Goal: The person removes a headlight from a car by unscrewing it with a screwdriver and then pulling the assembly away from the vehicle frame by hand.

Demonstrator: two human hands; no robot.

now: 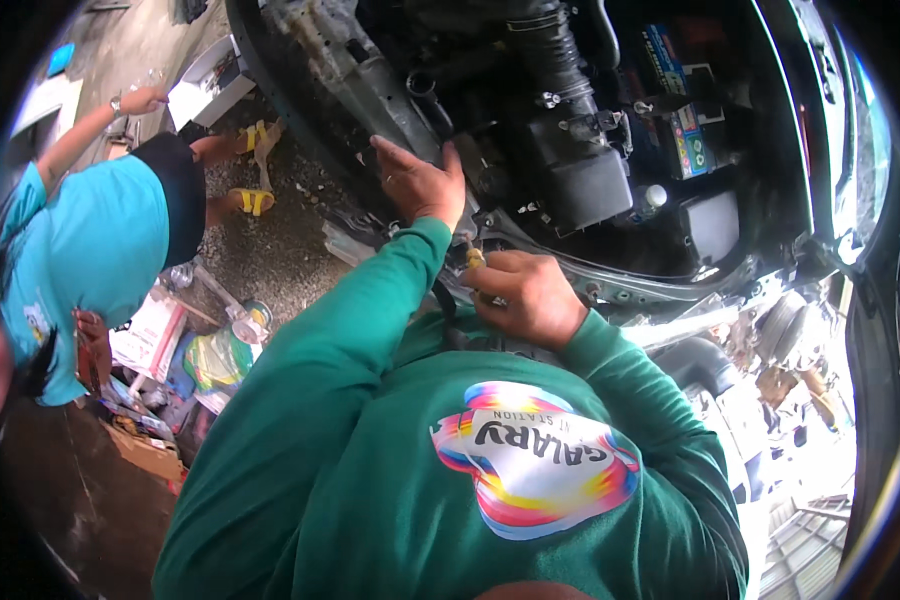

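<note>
- Hands well apart from each other work at the front edge of an open engine bay [660, 288], the wearer's green sleeves [340, 320] reaching up to it.
- Left hand [422, 188], a ring on one finger, spreads its fingers and thumb over the metal at the near left corner of the engine bay; whether it presses on that metal cannot be told.
- Right hand [532, 292], fingers curled, pinches a small yellow tool [475, 259] just outside the front edge of the engine bay; its tip is too small to make out.
- Black box [592, 188] sits inside the engine bay, near its front edge, with a ribbed hose [548, 75] behind it.
- Battery [686, 140] with a colourful label stands toward the right side of the engine bay, a white cap [656, 196] near it.
- Co-worker [105, 250] in a turquoise shirt and yellow sandals [256, 203] stands left of the engine bay, one arm stretched toward a white box [186, 102].
- Gravel [292, 235] covers ground left of the engine bay.
</note>
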